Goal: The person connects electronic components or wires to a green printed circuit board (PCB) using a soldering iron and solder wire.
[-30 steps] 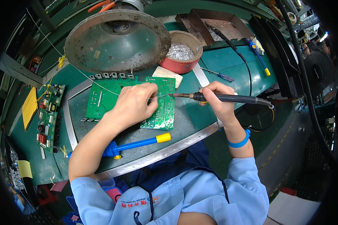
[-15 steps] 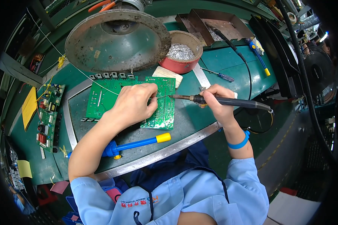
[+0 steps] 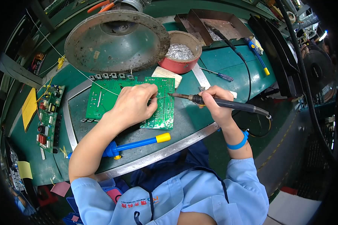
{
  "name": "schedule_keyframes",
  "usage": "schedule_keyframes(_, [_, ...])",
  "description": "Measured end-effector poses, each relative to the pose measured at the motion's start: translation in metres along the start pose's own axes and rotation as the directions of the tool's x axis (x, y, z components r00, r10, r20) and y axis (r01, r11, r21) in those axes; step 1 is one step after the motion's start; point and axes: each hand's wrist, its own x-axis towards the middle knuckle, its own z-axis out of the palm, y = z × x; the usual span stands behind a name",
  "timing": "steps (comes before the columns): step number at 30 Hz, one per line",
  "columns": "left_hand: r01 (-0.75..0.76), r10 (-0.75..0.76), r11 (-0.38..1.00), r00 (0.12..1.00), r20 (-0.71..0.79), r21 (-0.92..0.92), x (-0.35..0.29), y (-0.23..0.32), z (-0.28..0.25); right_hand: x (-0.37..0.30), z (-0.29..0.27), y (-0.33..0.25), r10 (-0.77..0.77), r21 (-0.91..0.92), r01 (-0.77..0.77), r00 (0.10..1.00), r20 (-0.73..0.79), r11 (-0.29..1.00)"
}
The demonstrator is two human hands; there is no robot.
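My right hand [image 3: 218, 104] grips a black-handled soldering iron [image 3: 238, 106], its tip at the right part of a green circuit board [image 3: 164, 112]. Over the board, my left hand [image 3: 136, 103] pinches a thin solder wire [image 3: 108, 90], whose free end reaches the iron's tip. The wire trails back to the upper left. Part of the board lies hidden under my left hand. Several black components with metal tabs [image 3: 114, 76] stick out along its far edge.
A dusty funnel-shaped hood [image 3: 116, 64] stands behind the board, beside a red pot [image 3: 180, 66] of silvery scraps. Nearer me lies a blue-and-yellow desoldering pump [image 3: 139, 144]. A screwdriver [image 3: 224, 77] and a second soldering iron [image 3: 225, 38] lie at right, a populated board [image 3: 49, 122] at left.
The iron's handle has dipped slightly toward me with my right hand, its tip staying at nearly the same spot on the board. My left hand and the solder wire hardly differ.
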Motion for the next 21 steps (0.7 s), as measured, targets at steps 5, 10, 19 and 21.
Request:
schedule_keyframes(5, [-0.018, 0.018, 1.000, 1.000, -0.019, 0.001, 0.000, 0.000, 0.002, -0.003, -0.002, -0.001, -0.031, -0.051, 0.031, 0.999, 0.019, 0.998])
schedule_keyframes(10, [-0.043, 0.043, 0.999, 0.998, -0.043, 0.011, -0.001, -0.001, 0.004, -0.013, 0.002, -0.004, -0.085, -0.221, 0.082, 0.996, -0.006, 0.972])
schedule_keyframes(19, [-0.037, 0.036, 0.999, 0.998, -0.060, -0.014, -0.001, -0.001, 0.005, -0.027, 0.015, -0.005, -0.183, -0.269, 0.162, 0.981, -0.056, 0.950])
schedule_keyframes(21, [-0.037, 0.036, 0.999, 0.998, -0.057, -0.027, -0.001, -0.001, 0.005, -0.028, 0.015, -0.006, -0.213, -0.293, 0.190, 0.976, -0.049, 0.937])
